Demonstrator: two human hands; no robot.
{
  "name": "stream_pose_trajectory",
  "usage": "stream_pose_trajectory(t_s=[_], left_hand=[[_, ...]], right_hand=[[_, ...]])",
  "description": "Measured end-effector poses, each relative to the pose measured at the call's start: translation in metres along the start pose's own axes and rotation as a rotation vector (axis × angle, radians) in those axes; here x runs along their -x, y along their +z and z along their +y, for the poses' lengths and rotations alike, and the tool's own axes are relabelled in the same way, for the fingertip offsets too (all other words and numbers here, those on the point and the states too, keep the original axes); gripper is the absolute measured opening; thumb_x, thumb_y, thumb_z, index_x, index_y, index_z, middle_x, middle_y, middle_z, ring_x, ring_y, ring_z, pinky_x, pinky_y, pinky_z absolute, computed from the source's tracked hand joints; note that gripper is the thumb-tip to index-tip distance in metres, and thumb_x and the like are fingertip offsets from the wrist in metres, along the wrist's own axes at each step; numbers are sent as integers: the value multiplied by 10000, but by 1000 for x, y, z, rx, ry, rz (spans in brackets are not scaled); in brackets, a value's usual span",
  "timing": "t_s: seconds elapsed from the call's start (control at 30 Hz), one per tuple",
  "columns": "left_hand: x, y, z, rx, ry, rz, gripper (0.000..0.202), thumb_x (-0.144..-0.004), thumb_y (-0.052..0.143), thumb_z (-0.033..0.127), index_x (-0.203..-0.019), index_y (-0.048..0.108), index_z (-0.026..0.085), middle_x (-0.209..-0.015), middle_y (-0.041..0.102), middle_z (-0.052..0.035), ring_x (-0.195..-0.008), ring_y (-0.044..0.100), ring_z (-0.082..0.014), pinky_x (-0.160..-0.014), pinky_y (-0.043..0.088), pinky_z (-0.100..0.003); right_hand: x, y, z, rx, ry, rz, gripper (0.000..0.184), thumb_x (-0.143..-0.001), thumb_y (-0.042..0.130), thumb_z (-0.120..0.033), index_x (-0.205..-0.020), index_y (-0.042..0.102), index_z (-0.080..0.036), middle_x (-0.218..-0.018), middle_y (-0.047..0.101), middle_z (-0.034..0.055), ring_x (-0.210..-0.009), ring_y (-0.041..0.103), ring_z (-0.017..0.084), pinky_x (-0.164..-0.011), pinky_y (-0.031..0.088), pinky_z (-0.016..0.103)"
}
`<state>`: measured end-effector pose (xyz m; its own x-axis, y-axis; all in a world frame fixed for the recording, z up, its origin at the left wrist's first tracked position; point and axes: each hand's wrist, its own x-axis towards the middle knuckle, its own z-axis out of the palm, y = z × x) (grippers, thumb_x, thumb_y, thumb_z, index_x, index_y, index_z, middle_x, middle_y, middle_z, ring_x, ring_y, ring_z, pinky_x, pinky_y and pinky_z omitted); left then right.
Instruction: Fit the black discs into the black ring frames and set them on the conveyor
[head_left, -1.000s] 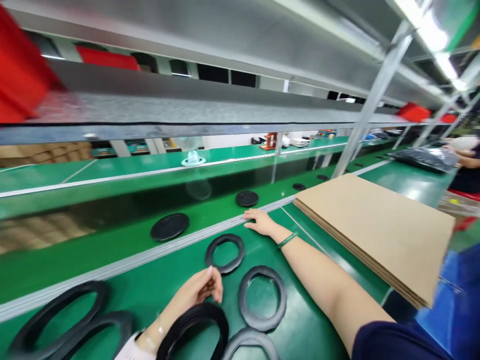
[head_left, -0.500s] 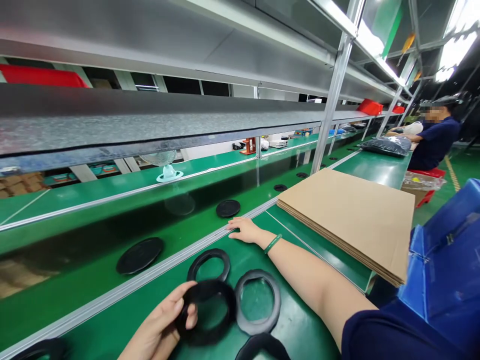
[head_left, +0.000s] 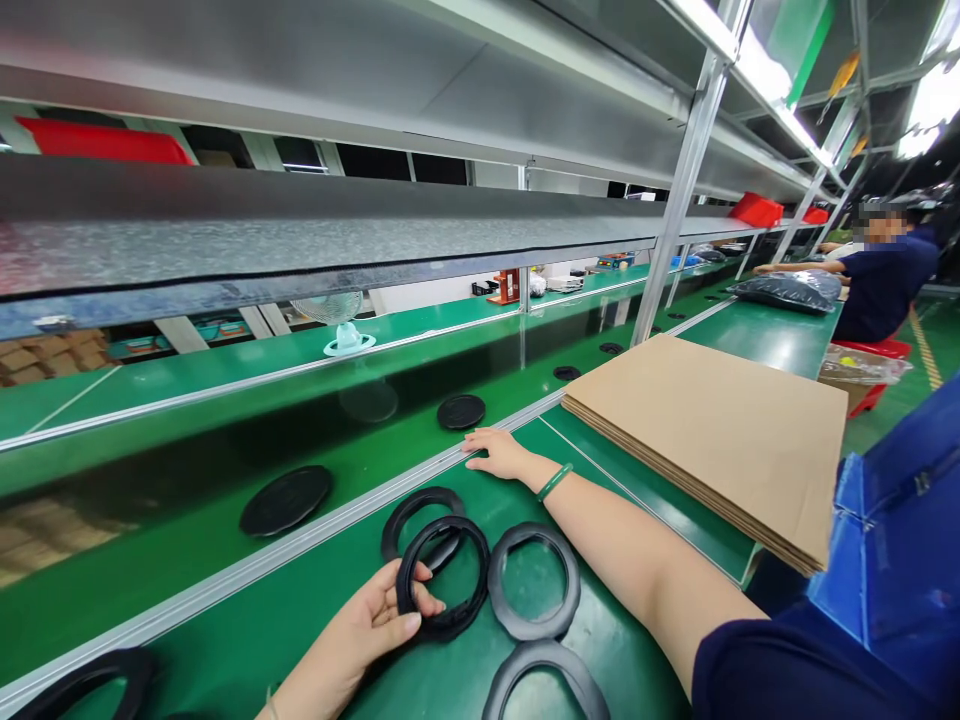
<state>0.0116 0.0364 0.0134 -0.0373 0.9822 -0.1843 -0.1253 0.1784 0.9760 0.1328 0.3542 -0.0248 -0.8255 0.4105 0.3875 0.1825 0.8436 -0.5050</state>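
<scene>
My left hand (head_left: 386,618) is closed on the left side of a black ring (head_left: 480,590), which it holds tilted over the green tabletop. Partly behind that ring lies another black ring (head_left: 395,525). To its right a dark grey ring (head_left: 571,590) rests flat, and a further ring (head_left: 506,672) below is cut off by the frame's bottom edge. My right hand (head_left: 501,454), with a green bangle at the wrist, rests at the metal rail along the belt. Its fingers are stretched out and hold nothing. Just beyond them a black disc (head_left: 461,411) lies on the belt.
A larger-looking black disc (head_left: 286,500) sits nearer on the green belt (head_left: 202,570). Flat cardboard sheets (head_left: 720,430) are stacked on the right, beside a blue bin (head_left: 907,530). A metal post (head_left: 686,190) holds shelves overhead. A co-worker (head_left: 881,275) sits far right.
The ring in my left hand has turned from a blurred, flatter pose to a more upright one, and the hand has shifted slightly right. My right hand stays by the rail. The view has shifted slightly.
</scene>
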Motion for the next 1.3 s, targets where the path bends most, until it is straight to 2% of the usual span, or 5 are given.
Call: stream_pose_trajectory(t_s=[0.17,0.3,0.73,1.1,1.3], left_hand=[[-3,-6,-8,-33,47,-86,428,-729,844,384,-975,545,200,-984,650,-72,-1038,594,-276,-967,433,-394],[-4,-6,-9,-46,58,-72,338,-728,810,312,-867,526,195,-1008,653,-76,-1064,590,-289,-988,421,-415],[-5,-7,-10,-33,41,-66,382,-704,861,386,-904,605,185,-1067,670,-103,-1149,579,-337,-1054,403,-473],[-5,-9,-11,-30,23,-50,493,-703,872,416,-1055,629,173,-1125,666,-132,-1185,566,-354,-1085,402,-506],[-6,-12,-14,-46,46,-76,415,-736,856,395,-1006,621,184,-1128,660,-114,-1195,558,-339,-1079,403,-482]], right_hand=[[1,0,-3,-10,3,17,320,-830,823,-263,-1136,729,-251,-1265,618,51,-1271,503,254,-1119,382,413],[2,0,-3,-11,4,18,318,-825,828,-256,-1128,733,-234,-1264,619,58,-1262,510,263,-1115,388,415],[1,-1,-4,4,-2,13,312,-833,821,-267,-1130,731,-235,-1264,619,56,-1268,507,256,-1123,381,409],[2,-1,-4,9,1,12,314,-840,815,-278,-1140,730,-249,-1279,610,47,-1277,500,257,-1123,381,410],[2,-1,-4,6,12,8,311,-841,812,-284,-1140,730,-254,-1280,609,44,-1280,496,263,-1125,376,419]])
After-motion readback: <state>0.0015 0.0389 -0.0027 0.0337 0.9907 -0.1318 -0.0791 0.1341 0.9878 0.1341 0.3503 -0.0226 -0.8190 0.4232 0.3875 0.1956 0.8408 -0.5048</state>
